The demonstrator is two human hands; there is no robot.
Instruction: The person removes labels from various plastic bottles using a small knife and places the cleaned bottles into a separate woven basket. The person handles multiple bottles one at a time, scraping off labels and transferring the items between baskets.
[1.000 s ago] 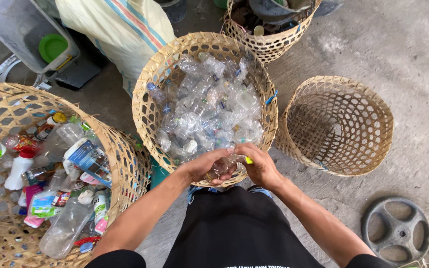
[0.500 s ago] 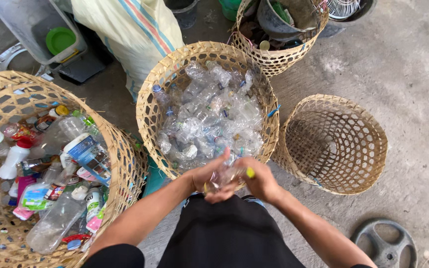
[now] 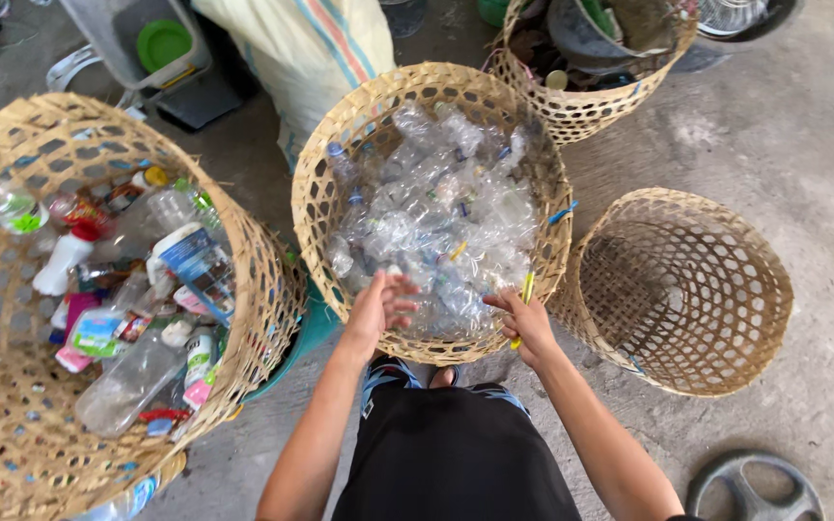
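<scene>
concrete floor, woven baskets; left hand [image 3: 378,307] open, empty over clear bottles [image 3: 436,222]; right hand [image 3: 525,323] pinching yellow strip [image 3: 525,292] between fingertips.

Thin yellow tool [image 3: 524,295] pinched upright in right fingers [image 3: 514,307]; heap of clear crushed bottles [image 3: 436,212] just beyond, filling round woven basket [image 3: 313,207].
</scene>
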